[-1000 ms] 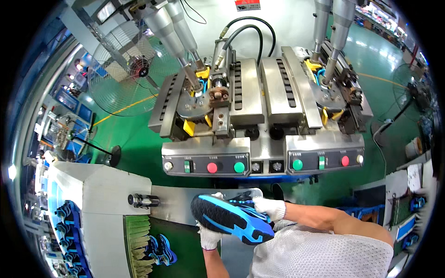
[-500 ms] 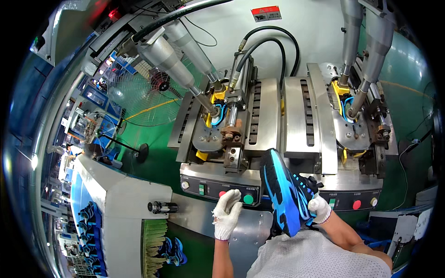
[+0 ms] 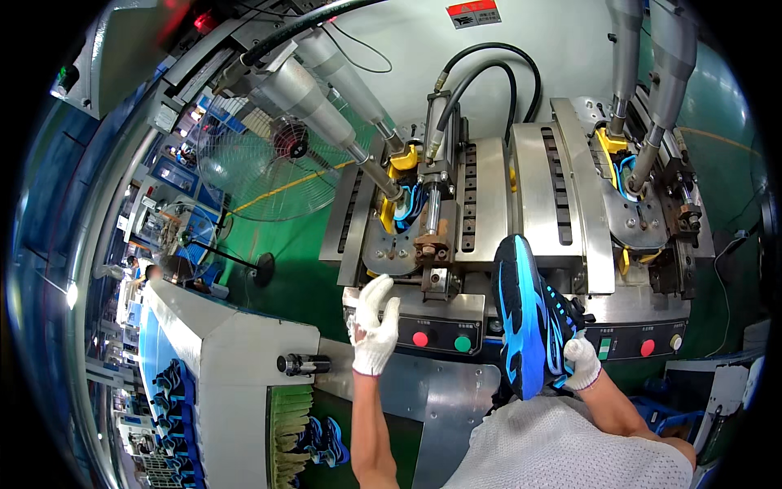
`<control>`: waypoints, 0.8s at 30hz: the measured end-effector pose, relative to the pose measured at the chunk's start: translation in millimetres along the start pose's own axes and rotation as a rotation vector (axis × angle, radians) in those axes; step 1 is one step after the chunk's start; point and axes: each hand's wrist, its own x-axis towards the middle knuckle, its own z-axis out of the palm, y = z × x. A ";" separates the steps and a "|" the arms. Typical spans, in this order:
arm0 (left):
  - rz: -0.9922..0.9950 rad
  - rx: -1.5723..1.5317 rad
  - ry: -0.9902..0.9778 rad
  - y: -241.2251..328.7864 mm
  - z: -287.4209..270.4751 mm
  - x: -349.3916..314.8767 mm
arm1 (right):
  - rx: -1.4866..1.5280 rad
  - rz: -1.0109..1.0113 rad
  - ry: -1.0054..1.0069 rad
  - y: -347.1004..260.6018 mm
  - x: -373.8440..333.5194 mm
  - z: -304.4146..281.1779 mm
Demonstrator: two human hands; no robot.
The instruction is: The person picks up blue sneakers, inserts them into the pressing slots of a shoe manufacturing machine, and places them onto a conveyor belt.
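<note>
My right hand (image 3: 581,363), in a white knit glove, grips a black and blue sports shoe (image 3: 524,326). The shoe is held upright, toe pointing away from me, its blue and black sole turned to the left. My left hand (image 3: 375,328), gloved too, is raised with fingers apart and nothing in it, in front of the left press station (image 3: 391,253). Under that station's metal rods sits a blue and black shoe piece (image 3: 411,204) between yellow clamps. The right press station (image 3: 639,224) holds another blue-edged piece (image 3: 627,175), partly hidden by its rods.
A control panel with a red button (image 3: 419,339) and a green button (image 3: 463,343) runs along the machine's front. More shoes (image 3: 326,441) lie beside a green-bristled strip (image 3: 290,432) at lower left. A caged fan (image 3: 269,167) stands beyond; several shoes (image 3: 175,420) line the far left.
My left hand has moved away from me and leftward, toward the left station, its fingers spreading. The shoe in my right hand has risen slightly. The whole view has shifted a little.
</note>
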 end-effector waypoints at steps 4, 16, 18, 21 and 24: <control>0.147 0.111 -0.083 -41.9 29.9 49.2 | -0.003 -0.020 0.057 -7.4 1.9 14.2; -0.102 0.296 -0.130 -162.4 172.8 178.1 | -0.267 -0.150 0.244 -22.9 -7.5 21.0; -0.349 0.306 -0.266 -161.3 190.9 196.6 | -0.256 -0.141 0.311 -30.8 2.0 39.8; -0.397 0.386 -0.270 -166.0 195.8 224.1 | -0.313 -0.216 0.367 -23.0 0.8 34.8; -0.417 0.334 -0.267 -164.0 162.8 243.6 | -0.374 -0.169 0.464 -22.0 5.2 36.7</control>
